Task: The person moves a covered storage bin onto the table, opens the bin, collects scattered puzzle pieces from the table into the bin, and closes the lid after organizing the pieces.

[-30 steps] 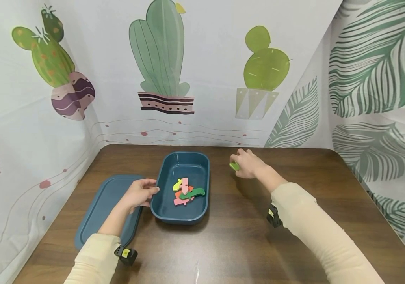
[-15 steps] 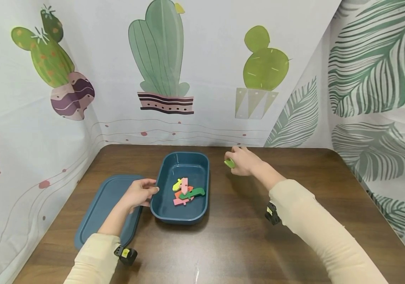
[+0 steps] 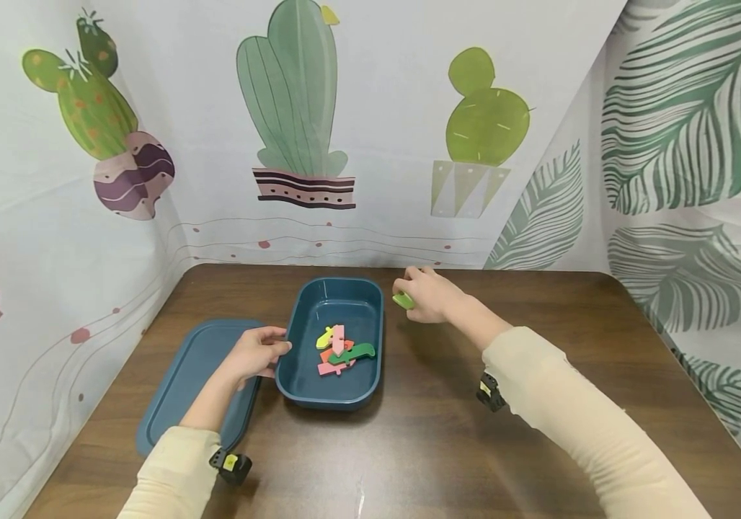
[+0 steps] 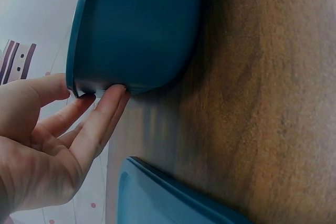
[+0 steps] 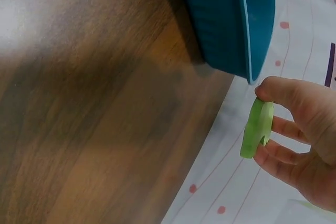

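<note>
Pinching a green piece point(image 3: 402, 300), the right hand point(image 3: 425, 294) has moved closer to the blue tray point(image 3: 299, 389), whose rim the left hand's point(image 3: 252, 355) relaxed fingers touch.

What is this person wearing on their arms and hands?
Both arms are covered by long, pale cream sleeves, the left sleeve and the right sleeve. A small black device with a yellow-green mark sits under each wrist. The left hand and right hand are bare, no gloves.
</note>
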Demonstrator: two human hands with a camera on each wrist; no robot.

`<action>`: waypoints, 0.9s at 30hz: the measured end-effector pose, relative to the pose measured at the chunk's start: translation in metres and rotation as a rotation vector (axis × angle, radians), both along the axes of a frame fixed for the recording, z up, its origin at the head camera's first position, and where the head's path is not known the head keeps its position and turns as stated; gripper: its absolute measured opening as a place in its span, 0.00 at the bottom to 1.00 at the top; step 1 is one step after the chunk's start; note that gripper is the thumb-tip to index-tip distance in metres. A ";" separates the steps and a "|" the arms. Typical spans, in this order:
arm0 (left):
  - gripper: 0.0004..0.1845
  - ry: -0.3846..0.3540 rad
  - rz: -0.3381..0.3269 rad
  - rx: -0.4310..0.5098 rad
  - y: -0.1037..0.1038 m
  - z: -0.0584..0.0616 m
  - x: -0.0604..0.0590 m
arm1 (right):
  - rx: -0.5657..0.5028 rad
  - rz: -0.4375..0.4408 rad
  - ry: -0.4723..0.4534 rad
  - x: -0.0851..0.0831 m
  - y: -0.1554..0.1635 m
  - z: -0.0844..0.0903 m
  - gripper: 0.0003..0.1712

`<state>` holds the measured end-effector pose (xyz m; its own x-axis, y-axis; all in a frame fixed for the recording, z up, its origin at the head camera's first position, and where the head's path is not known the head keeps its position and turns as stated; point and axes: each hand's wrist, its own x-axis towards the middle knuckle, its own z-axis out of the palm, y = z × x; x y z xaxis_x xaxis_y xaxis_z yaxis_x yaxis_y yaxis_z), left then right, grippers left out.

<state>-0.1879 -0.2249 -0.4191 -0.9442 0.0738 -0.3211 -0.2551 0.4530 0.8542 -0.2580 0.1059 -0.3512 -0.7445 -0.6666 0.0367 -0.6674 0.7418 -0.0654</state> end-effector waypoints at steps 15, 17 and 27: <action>0.26 0.001 0.005 0.005 0.000 -0.001 0.000 | 0.000 0.041 -0.009 0.006 -0.020 0.006 0.19; 0.25 0.003 0.005 0.004 0.000 -0.001 0.000 | 0.007 0.048 -0.007 0.006 -0.023 0.007 0.19; 0.26 0.006 -0.001 0.004 -0.001 -0.001 0.000 | 0.036 0.086 -0.011 0.011 -0.037 0.013 0.20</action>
<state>-0.1876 -0.2256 -0.4202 -0.9459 0.0762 -0.3155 -0.2499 0.4494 0.8576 -0.2466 0.0690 -0.3385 -0.6847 -0.7288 0.0037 -0.7281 0.6838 -0.0478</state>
